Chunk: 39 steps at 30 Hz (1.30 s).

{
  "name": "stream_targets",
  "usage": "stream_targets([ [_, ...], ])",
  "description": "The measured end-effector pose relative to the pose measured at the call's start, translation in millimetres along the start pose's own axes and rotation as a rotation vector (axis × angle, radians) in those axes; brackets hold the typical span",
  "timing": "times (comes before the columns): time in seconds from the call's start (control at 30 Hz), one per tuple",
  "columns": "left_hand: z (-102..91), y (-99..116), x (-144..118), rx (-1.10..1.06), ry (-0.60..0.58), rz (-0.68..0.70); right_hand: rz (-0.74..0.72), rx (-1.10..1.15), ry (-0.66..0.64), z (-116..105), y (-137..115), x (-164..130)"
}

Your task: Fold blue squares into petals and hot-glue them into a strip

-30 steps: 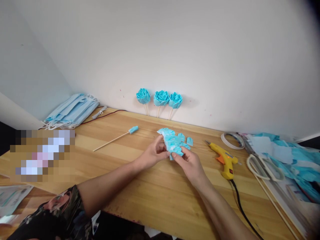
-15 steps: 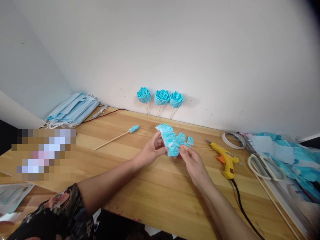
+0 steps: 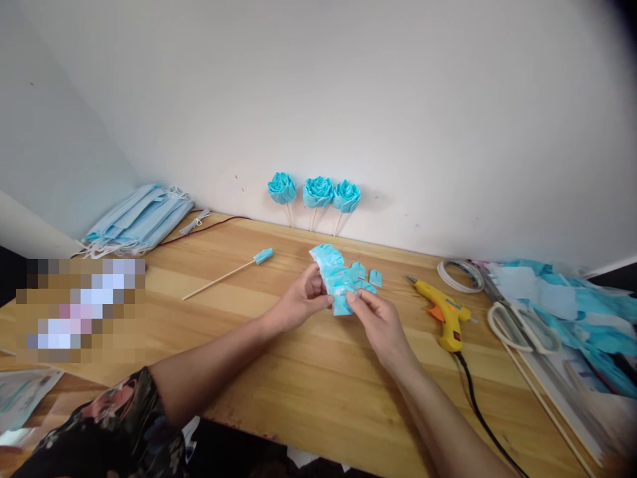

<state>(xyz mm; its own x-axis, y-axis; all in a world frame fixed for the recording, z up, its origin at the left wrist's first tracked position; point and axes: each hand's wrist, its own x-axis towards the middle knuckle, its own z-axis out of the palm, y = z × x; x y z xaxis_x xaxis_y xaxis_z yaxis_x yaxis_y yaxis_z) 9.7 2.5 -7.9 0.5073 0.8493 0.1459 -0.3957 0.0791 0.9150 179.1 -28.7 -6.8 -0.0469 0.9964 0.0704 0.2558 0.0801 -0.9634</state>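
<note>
Head view: the person's left hand (image 3: pixel 298 304) and right hand (image 3: pixel 374 317) meet over the middle of the wooden table (image 3: pixel 308 378), both closed on a strip of overlapping blue petal pieces (image 3: pixel 336 279). The left hand pinches the strip's near left edge between thumb and fingers; the right hand grips its lower end with the fingertips (image 3: pixel 354 299). The strip is held just above the tabletop, its far end fanning toward the wall.

Change noted: against the picture of a second ago, the strip sits slightly higher and more upright, and the right hand's hold has shifted from under the strip's lower end to its near corner. The left hand's pinch is unchanged. In my judgement the strip is being adjusted in the fingers, not set down or released.

Surroundings: a loose blue petal piece (image 3: pixel 375 277) lies just beside the strip on the right. A wooden skewer with a blue wrapped tip (image 3: pixel 226 275) lies apart to the left. Three finished blue roses on sticks (image 3: pixel 313 192) lean against the wall. A stack of blue face masks (image 3: pixel 139 218) sits at the far left. To the right lie a yellow hot glue gun (image 3: pixel 445 315), a tape roll (image 3: pixel 460 274), scissors (image 3: pixel 522 325) and blue cut scraps (image 3: pixel 582 305).
</note>
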Motion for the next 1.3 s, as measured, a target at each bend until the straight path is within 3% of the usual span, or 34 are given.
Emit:
stream_targets([
  [0.3,-1.3,3.5,0.4,0.03,0.035,-0.016,-0.009,0.066,0.022,-3.5,-1.9,2.9],
  [0.47,-3.8,1.5,2.7,-0.051,0.206,0.035,0.004,-0.006,-0.027,-2.7,1.0,2.4],
  [0.63,-6.0,-0.1,4.6,-0.17,0.334,-0.06,0.005,-0.101,-0.127,-2.1,6.3,2.9],
  [0.83,-3.4,3.4,1.1,-0.166,0.304,-0.099,0.091,-0.002,0.026,-7.5,8.9,5.3],
  [1.07,4.7,9.3,-3.9,-0.164,0.169,-0.212,-0.022,0.128,0.209,-7.6,0.3,4.3],
  [1.2,10.0,6.8,-7.5,-0.2,0.084,-0.296,-0.019,0.148,0.248,-8.6,-2.9,1.9],
  [1.3,10.5,2.9,-9.0,-0.177,0.055,-0.318,-0.016,0.153,0.197,-9.3,-6.9,0.9],
])
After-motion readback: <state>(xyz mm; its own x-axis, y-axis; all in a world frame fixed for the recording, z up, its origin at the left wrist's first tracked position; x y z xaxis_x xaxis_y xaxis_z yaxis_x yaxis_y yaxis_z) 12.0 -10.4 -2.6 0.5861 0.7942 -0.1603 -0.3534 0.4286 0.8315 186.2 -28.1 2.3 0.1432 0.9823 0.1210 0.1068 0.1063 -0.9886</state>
